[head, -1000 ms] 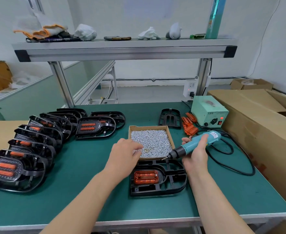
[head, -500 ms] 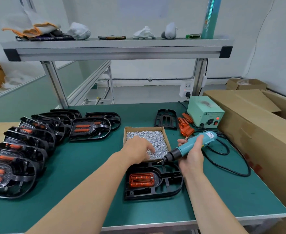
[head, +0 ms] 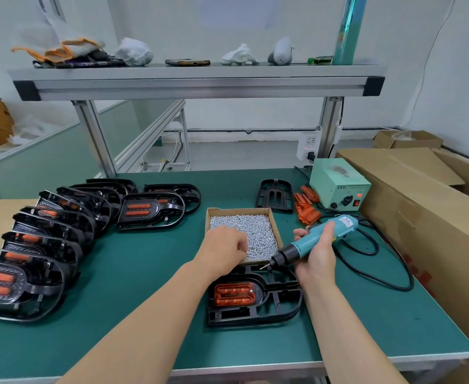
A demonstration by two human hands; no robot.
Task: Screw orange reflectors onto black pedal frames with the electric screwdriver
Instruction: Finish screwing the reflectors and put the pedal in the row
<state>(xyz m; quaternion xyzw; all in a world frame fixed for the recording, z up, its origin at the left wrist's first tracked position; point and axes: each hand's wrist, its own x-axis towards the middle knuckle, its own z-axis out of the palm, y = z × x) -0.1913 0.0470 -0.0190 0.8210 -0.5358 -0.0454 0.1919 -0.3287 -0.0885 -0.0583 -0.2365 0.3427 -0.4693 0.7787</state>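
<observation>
"LED" on green power box (head: 338,187)

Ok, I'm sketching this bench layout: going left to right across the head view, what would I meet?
Finished pedals → screw box → loose reflectors → power unit → carton. Screwdriver overlaps these, so omitted.

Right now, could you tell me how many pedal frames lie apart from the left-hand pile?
2: one pedal frame with a reflector lies in front of the screw box; an empty frame lies behind it. None seems hidden.
</observation>
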